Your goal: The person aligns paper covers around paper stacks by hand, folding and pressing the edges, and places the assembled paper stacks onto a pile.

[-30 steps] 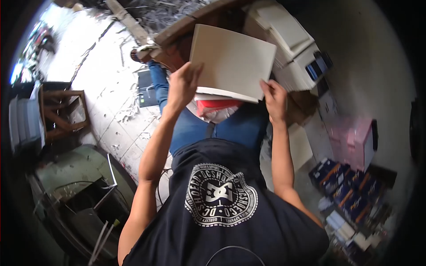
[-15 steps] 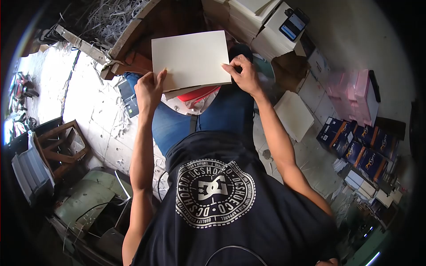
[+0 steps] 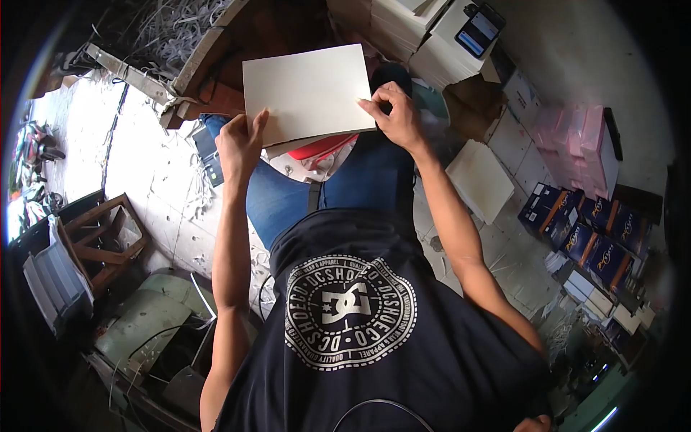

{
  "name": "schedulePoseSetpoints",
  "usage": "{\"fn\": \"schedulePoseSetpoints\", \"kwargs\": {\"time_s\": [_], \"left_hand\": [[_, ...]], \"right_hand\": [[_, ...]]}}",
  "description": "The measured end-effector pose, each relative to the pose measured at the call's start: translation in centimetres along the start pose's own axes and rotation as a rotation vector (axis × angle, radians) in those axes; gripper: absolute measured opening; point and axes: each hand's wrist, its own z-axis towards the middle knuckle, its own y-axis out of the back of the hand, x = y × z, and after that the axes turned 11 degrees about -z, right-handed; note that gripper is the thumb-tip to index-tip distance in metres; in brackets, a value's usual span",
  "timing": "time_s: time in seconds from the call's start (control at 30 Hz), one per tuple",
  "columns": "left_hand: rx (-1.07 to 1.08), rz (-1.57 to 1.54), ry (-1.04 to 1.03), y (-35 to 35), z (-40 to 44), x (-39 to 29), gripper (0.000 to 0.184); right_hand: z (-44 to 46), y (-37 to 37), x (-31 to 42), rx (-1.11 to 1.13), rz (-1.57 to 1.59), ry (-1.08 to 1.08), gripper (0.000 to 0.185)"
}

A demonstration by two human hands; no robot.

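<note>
A cream sheet stack (image 3: 309,90) is held up over my lap, its broad face toward me. My left hand (image 3: 241,140) pinches the lower left corner, thumb on the front face. At the right edge, my right hand (image 3: 394,115) grips the stack between thumb and curled fingers. Below its lower edge a red item (image 3: 324,147) shows between my thighs, partly hidden. How many sheets are in the stack cannot be made out.
White stacks (image 3: 453,50) with a phone (image 3: 479,30) on top stand at the upper right. Cream sheets (image 3: 481,180) lie on the floor, near pink packs (image 3: 576,147) and dark blue boxes (image 3: 594,234). Paper shreds (image 3: 176,32) fill the upper left; a green machine (image 3: 144,317) is lower left.
Compared with a second ago, the view has turned and the stack appears further left and more level. Since half a second ago there is only a slight shift; both hands keep their hold.
</note>
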Motion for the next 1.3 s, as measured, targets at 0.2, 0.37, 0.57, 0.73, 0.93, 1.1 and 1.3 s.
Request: {"fn": "schedulePoseSetpoints", "kwargs": {"time_s": [0.2,0.37,0.57,0.73,0.93,1.1,1.3], "left_hand": [[0.003,0.022,-0.013,-0.1,0.1,0.3,0.046],[-0.016,-0.008,-0.055,-0.2,-0.1,0.4,0.045],[-0.017,0.003,-0.058,-0.2,0.1,0.4,0.047],[0.038,0.061,0.066,0.5,0.4,0.9,0.046],[0.139,-0.384,0.197,3.1,-0.6,3.9,0.038],[0.133,-0.479,0.162,3.4,-1.7,3.8,0.027],[-0.007,-0.208,0.030,2.6,-3.1,2.7,0.024]], "right_hand": [[-0.8,1.1,1.1,-0.006,-0.239,-0.080,0.036],[-2.3,3.1,4.0,0.277,-0.079,-0.563,0.046],[-3.2,1.2,3.9,0.352,0.457,-0.812,0.042],[-3.6,0.3,3.5,0.266,0.631,-0.871,0.033],[-3.7,0.0,3.5,0.254,0.640,-0.866,0.030],[-3.6,0.1,3.6,0.271,0.647,-0.876,0.029],[-3.6,0.1,3.6,0.269,0.636,-0.881,0.032]]}}
